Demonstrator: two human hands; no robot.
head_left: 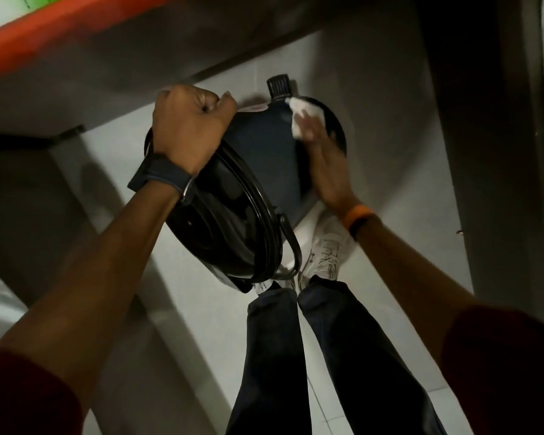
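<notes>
The left hand [192,127] was clenched into a fist, its curled fingers gripping the upper edge of a dark blue container [264,152] and holding it tilted on its side above the floor. The container hung between the two hands, its glossy black lid [220,221] turned towards the left forearm and lying just below the left wrist. A thin black handle [292,246] looped from the rim on the side nearer the right wrist. The right hand [324,161] lay flat against the container's far side, fingers stretched out and blurred, pressing a white cloth [305,116] onto the dark surface at the fingertips. Just beyond that cloth, past the right fingertips, a ribbed black piece [278,84] stuck out from the container's end. A dark watch [161,177] sat on the left wrist and an orange band [357,215] on the right wrist. Below the right wrist stood a pair of white shoes [327,255] on the pale tiled floor [390,152], partly hidden by the container. Beyond the left hand ran an orange-red edge [44,36].
</notes>
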